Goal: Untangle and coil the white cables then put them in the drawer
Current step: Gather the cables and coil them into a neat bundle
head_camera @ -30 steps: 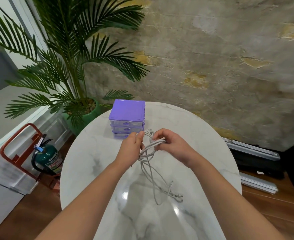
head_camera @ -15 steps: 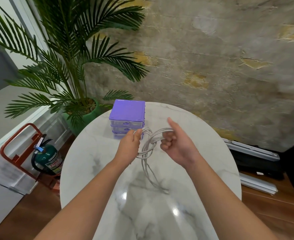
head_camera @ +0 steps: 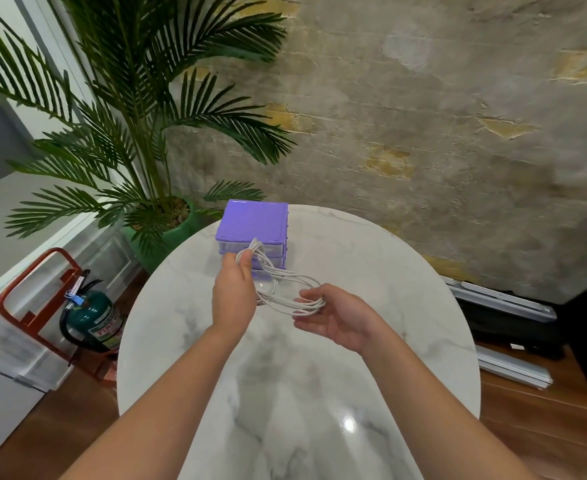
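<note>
A white cable (head_camera: 285, 289) hangs in several loops between my two hands, above the white marble table (head_camera: 406, 306). My left hand (head_camera: 233, 289) pinches one end of the loops between thumb and fingers, just in front of the purple drawer unit (head_camera: 252, 223). My right hand (head_camera: 337, 315) is palm up with its fingers curled through the other end of the loops. The drawer unit stands at the table's far edge with its clear drawers shut. No part of the cable lies on the table.
A potted palm (head_camera: 167, 216) in a green pot stands behind the table's left side. A green fire extinguisher (head_camera: 94, 320) in a red stand sits on the floor at left. Metal rails (head_camera: 506, 303) lie on the floor at right.
The trailing length of cable has been gathered off the table into the loops. My right hand has dropped lower and to the right, turning palm up, and stretched the coil sideways.
</note>
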A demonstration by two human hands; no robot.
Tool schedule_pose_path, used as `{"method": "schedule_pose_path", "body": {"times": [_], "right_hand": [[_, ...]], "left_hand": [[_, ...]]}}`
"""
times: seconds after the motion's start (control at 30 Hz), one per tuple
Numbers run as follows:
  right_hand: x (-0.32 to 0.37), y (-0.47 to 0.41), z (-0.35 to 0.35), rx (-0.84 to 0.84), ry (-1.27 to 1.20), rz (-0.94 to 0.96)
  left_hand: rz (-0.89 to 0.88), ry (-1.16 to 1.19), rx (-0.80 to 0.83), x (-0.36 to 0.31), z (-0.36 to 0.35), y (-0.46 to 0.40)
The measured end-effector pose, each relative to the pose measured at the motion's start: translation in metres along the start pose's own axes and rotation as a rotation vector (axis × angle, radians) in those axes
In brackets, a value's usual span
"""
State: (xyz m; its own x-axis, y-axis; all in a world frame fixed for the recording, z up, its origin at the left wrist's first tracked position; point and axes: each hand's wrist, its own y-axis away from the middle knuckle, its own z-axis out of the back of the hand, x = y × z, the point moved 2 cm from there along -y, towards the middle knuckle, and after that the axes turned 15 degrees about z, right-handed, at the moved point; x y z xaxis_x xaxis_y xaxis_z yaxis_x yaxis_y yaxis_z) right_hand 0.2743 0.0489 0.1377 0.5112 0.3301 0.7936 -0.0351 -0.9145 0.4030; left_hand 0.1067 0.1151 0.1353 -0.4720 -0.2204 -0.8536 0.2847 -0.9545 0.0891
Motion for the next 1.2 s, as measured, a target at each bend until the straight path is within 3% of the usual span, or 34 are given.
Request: {"method": "schedule_pose_path", "body": {"times": [0.13, 0.37, 0.5, 0.6, 0.7, 0.83, 0.9, 1.0, 1.1, 1.2], "right_hand": [[0.002, -0.002, -0.007, 0.012, -0.187, -0.008], [0.036, -0.004, 0.008, 0.023, 0.155, -0.054], [0.035, -0.002, 0.016, 0.035, -0.099, -0.053], [0.031, 0.001, 0.021, 0.099, -0.134, -0.008], [0.034, -0.001, 0.028, 0.114, 0.058, -0.029], [0.043, -0.006, 0.05, 0.048, 0.665, 0.015], [0.039, -0.013, 0.063, -0.039, 0.838, 0.082], [0.021, -0.015, 0.069, -0.201, 0.67, 0.132], [-0.005, -0.011, 0.067, -0.149, 0.403, -0.015], [-0.017, -0.009, 0.072, -0.132, 0.43, -0.094]], "left_hand": [[-0.005, -0.015, -0.011, 0.004, 0.001, 0.0], [-0.075, -0.157, -0.033, 0.013, 0.009, 0.0], [-0.072, -0.176, -0.052, 0.014, 0.01, -0.005], [-0.05, -0.196, -0.069, 0.016, 0.013, -0.009], [-0.063, -0.248, -0.079, 0.019, 0.017, -0.012], [-0.112, -0.36, -0.063, 0.022, 0.021, -0.016], [-0.113, -0.369, -0.076, 0.024, 0.023, -0.017], [-0.086, -0.333, -0.091, 0.023, 0.02, -0.012], [-0.057, -0.298, -0.114, 0.02, 0.018, -0.01], [-0.08, -0.323, -0.112, 0.021, 0.02, -0.012]]}}
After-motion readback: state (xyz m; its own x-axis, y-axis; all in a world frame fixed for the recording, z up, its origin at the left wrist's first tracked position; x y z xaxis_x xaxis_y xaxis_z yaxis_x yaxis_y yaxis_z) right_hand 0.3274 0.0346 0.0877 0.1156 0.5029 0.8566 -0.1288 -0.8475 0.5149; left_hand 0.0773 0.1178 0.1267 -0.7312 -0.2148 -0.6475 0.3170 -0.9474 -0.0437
